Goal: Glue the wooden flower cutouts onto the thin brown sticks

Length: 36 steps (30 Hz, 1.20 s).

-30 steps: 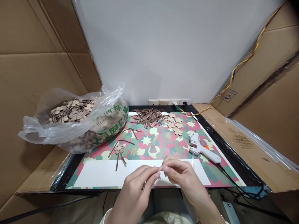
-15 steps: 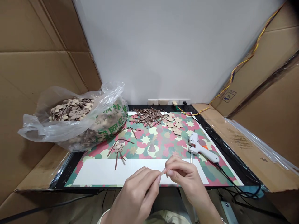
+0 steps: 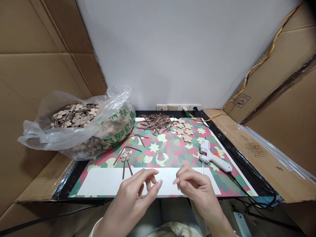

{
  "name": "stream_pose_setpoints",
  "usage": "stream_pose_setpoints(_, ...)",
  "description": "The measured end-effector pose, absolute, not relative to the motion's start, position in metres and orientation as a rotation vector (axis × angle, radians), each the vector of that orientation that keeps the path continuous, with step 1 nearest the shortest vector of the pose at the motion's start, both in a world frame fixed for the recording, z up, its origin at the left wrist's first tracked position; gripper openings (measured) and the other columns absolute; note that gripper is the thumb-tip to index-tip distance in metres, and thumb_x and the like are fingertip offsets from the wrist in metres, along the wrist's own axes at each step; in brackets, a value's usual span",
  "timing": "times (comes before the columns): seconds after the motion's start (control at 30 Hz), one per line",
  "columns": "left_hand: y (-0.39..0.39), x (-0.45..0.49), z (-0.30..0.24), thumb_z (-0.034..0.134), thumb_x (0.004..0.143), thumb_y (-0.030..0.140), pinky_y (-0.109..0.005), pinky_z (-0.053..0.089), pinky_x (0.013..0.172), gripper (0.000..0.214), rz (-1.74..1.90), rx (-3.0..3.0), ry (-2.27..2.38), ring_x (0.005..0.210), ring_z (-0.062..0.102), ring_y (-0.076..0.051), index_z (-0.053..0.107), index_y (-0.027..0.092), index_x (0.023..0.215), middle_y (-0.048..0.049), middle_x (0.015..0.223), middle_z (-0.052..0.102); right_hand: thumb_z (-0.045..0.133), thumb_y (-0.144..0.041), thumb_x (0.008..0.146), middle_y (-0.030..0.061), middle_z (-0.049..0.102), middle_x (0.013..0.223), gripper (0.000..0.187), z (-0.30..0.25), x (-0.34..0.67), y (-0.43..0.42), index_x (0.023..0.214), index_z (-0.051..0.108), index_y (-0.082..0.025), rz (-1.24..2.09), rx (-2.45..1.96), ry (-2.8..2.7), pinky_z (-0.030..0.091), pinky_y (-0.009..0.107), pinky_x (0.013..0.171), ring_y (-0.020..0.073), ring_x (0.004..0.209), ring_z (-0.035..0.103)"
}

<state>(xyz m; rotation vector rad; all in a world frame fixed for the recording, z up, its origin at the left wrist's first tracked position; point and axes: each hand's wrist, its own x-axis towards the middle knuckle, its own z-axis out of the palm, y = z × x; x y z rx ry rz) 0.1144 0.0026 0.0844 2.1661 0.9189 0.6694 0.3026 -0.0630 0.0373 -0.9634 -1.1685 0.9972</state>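
My left hand (image 3: pixel 137 189) hovers over the front of the white paper strip (image 3: pixel 103 181), thumb and index finger apart, with nothing between them. Across a small gap, my right hand (image 3: pixel 196 186) has its thumb and fingers drawn together in a pinch; whatever it may hold is too small or hidden to make out. Beyond the left hand lies a flower-shaped wooden piece (image 3: pixel 125 156) with brown cords spreading from it. A white glue gun (image 3: pixel 212 158) rests on its stand just past the right hand.
A plastic bag (image 3: pixel 116 126) full of flower pieces with cords stands at left. Brown cords (image 3: pixel 156 123) are heaped at the back, beside several wooden flowers (image 3: pixel 185 131). Cardboard walls (image 3: pixel 278 69) flank the table. The glue gun's black cable (image 3: pixel 243 189) runs off at right.
My hands have come apart. The left moved left and its fingers opened, while the right stayed nearly in place. The lower cords on the nearer flower now lie straighter.
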Motion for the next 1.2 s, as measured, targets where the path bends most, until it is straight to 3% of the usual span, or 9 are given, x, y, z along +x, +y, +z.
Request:
stream_pose_setpoints(0.13, 0.01, 0.091, 0.067, 0.051, 0.086, 0.041, -0.018, 0.039, 0.054, 0.032, 0.588, 2.113, 1.172, 0.05, 0.047, -0.009, 0.05, 0.019, 0.062, 0.0049, 0.055, 0.051, 0.063, -0.031, 0.081, 0.0, 0.05, 0.07, 0.013, 0.043, 0.316, -0.066, 0.073, 0.059, -0.022, 0.942, -1.084, -1.157, 0.035, 0.023, 0.054, 0.0127, 0.065, 0.047)
stream_pose_setpoints(0.3, 0.017, 0.06, 0.035, 0.041, 0.091, 0.036, -0.02, 0.042, 0.055, 0.032, 0.484, 1.996, 1.273, 0.048, 0.053, -0.01, 0.058, 0.019, 0.069, 0.0041, 0.052, 0.054, 0.055, -0.034, 0.086, 0.0001, 0.05, 0.063, 0.023, 0.075, 0.33, -0.041, 0.067, 0.055, -0.02, 0.799, -1.513, -1.661, 0.029, 0.025, 0.052, 0.0127, 0.058, 0.043)
stream_pose_setpoints(0.37, 0.019, 0.053, 0.023, 0.037, 0.092, 0.031, -0.021, 0.047, 0.061, 0.029, 0.54, 1.986, 1.257, 0.057, 0.06, -0.012, 0.063, 0.02, 0.086, 0.001, 0.063, 0.063, 0.049, -0.029, 0.088, -0.0003, 0.049, 0.059, 0.026, 0.085, 0.319, -0.009, 0.065, 0.055, -0.019, 0.681, -1.523, -1.97, 0.027, 0.025, 0.05, 0.0115, 0.053, 0.039)
stream_pose_setpoints(0.43, 0.021, 0.05, 0.015, 0.038, 0.091, 0.028, -0.024, 0.049, 0.077, 0.029, 0.649, 2.021, 1.227, 0.084, 0.064, -0.015, 0.06, 0.021, 0.108, -0.0043, 0.093, 0.069, 0.046, -0.02, 0.087, -0.0012, 0.045, 0.053, 0.029, 0.085, 0.295, 0.032, 0.06, 0.052, -0.018, 0.579, -1.496, -2.165, 0.024, 0.025, 0.049, 0.0103, 0.049, 0.034)
stream_pose_setpoints(0.53, 0.023, 0.048, 0.01, 0.045, 0.088, 0.027, -0.031, 0.044, 0.094, 0.031, 0.813, 2.081, 1.245, 0.113, 0.053, -0.019, 0.058, 0.026, 0.116, -0.0054, 0.121, 0.06, 0.054, -0.012, 0.079, 0.0004, 0.05, 0.059, 0.019, 0.069, 0.25, 0.096, 0.06, 0.053, -0.016, 0.546, -1.427, -2.242, 0.026, 0.024, 0.049, 0.0096, 0.051, 0.037)
stream_pose_setpoints(0.67, 0.028, 0.035, 0.012, 0.051, 0.085, 0.033, -0.034, 0.048, 0.089, 0.018, 0.983, 1.991, 1.382, 0.104, 0.058, -0.021, 0.066, 0.024, 0.088, -0.0058, 0.11, 0.064, 0.054, -0.003, 0.07, 0.0006, 0.051, 0.058, 0.019, 0.036, 0.211, 0.148, 0.056, 0.052, -0.015, 0.524, -1.394, -2.243, 0.026, 0.023, 0.049, 0.0094, 0.052, 0.038)
stream_pose_setpoints(0.83, 0.051, 0.017, 0.018, 0.056, 0.08, 0.043, -0.038, 0.047, 0.088, 0.038, 1.156, 1.812, 1.513, 0.095, 0.061, -0.024, 0.054, 0.019, 0.05, -0.0076, 0.098, 0.068, 0.051, -0.001, 0.073, 0.0025, 0.057, 0.062, 0.022, 0.02, 0.213, 0.153, 0.056, 0.055, -0.014, 0.538, -1.373, -2.137, 0.033, 0.023, 0.054, 0.0117, 0.058, 0.047)
stream_pose_setpoints(1.03, 0.084, 0.039, 0.037, 0.05, 0.084, 0.042, -0.034, 0.04, 0.097, 0.034, 1.203, 1.639, 1.308, 0.109, 0.055, -0.022, 0.067, 0.019, 0.101, -0.008, 0.112, 0.066, 0.054, -0.021, 0.085, 0.0024, 0.065, 0.082, 0.011, 0.057, 0.24, 0.105, 0.079, 0.063, -0.017, 0.613, -1.265, -1.958, 0.043, 0.024, 0.066, 0.0129, 0.073, 0.057)
stream_pose_setpoints(1.2, 0.077, 0.084, 0.059, 0.053, 0.084, 0.041, -0.029, 0.046, 0.084, 0.034, 0.844, 1.622, 0.946, 0.09, 0.061, -0.021, 0.071, 0.017, 0.098, -0.0057, 0.095, 0.071, 0.061, -0.029, 0.081, 0.0008, 0.062, 0.071, 0.014, 0.075, 0.256, 0.055, 0.074, 0.067, -0.018, 0.835, -1.239, -1.665, 0.042, 0.026, 0.065, 0.0133, 0.068, 0.054)
